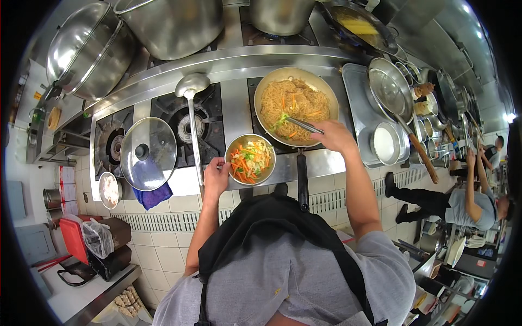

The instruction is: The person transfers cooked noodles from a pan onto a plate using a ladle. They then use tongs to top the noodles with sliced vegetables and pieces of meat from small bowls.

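Observation:
My left hand [216,176] grips the rim of a steel bowl [232,143] that holds sliced carrot, cabbage and green vegetable pieces [249,159]. Metal tongs [305,125] are in my right hand [336,136], their tips on a bit of green vegetable [279,121] over the noodles. Brown thin noodles [281,95] with a few carrot strips fill a frying pan [332,116] on the right burner. The pan's black handle [302,179] points towards me. The bowl sits just left of the pan, at the stove's front edge.
Left of the bowl lie a long steel ladle [192,122], a glass lid [149,171] over a purple cloth [153,197], and a small bowl of food [109,190]. Large pots [171,28] stand behind. At right are a metal tray [359,93], a wooden-handled pan [416,146] and people [469,205].

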`<state>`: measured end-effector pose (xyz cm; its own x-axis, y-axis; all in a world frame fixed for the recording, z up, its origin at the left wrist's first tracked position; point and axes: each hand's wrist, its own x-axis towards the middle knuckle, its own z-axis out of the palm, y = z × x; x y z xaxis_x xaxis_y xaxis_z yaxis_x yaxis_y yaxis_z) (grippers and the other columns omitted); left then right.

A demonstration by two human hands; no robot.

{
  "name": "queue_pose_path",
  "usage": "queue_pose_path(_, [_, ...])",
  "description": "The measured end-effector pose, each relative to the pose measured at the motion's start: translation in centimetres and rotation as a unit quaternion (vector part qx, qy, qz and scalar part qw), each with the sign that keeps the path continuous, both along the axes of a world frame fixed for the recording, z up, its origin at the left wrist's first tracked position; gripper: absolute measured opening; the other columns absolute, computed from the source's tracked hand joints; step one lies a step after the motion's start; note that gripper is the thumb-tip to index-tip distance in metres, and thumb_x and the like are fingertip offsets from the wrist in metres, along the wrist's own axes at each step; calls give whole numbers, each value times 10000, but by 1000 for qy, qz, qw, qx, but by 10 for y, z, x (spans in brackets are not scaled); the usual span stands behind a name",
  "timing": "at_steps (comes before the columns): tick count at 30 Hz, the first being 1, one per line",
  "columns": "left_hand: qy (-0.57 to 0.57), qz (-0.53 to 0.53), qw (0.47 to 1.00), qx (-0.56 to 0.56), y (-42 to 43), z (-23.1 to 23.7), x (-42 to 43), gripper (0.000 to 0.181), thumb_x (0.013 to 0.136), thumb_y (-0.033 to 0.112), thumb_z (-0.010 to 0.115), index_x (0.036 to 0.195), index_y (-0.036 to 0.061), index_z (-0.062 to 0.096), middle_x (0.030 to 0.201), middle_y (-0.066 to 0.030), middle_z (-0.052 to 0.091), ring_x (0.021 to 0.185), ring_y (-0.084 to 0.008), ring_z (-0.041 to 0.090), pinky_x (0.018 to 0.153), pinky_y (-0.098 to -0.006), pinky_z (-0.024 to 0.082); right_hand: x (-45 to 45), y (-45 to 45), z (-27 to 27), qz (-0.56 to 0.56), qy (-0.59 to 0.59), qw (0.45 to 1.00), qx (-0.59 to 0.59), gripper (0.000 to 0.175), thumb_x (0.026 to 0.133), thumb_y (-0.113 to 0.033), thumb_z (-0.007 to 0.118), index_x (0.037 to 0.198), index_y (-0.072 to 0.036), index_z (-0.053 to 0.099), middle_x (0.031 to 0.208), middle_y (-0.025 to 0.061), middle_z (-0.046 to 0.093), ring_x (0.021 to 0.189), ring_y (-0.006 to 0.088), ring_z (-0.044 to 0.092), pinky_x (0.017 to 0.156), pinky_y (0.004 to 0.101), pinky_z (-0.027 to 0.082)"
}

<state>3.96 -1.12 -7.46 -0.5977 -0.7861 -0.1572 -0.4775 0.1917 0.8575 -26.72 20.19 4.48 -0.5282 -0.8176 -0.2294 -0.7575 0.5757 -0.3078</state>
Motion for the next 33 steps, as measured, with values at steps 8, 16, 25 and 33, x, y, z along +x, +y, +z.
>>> queue_pose_path(8, [2,-4,1000,17,-2,0,0,210,849,160,662,965,-14,638,829,-144,691,701,-235,674,655,-339,519,1,12,55,-42,-48,998,0,389,838,-318,654,1192,-156,652,972,194,673,939,378,626,842,428,481])
queue_pose_path(16, [2,-4,1000,19,-1,6,-2,216,853,178,659,947,-14,628,805,-151,683,696,-239,672,647,-344,521,6,26,121,-57,-104,986,-116,387,855,-246,662,1214,-105,637,784,183,651,611,260,557,648,344,480])
queue_pose_path(25, [-17,-22,999,-41,-6,-11,4,228,851,216,658,829,-2,593,690,-126,648,586,-181,633,559,-340,498,43,13,138,23,-141,981,-134,401,837,-229,681,1209,-87,636,766,195,650,578,275,572,597,311,463])
queue_pose_path(33, [-27,-27,999,-38,-1,23,2,218,808,190,656,771,-13,585,652,-151,633,575,-214,615,568,-353,483,108,-25,62,93,8,995,40,411,834,-274,665,1209,-112,617,916,181,668,887,348,643,775,448,505])
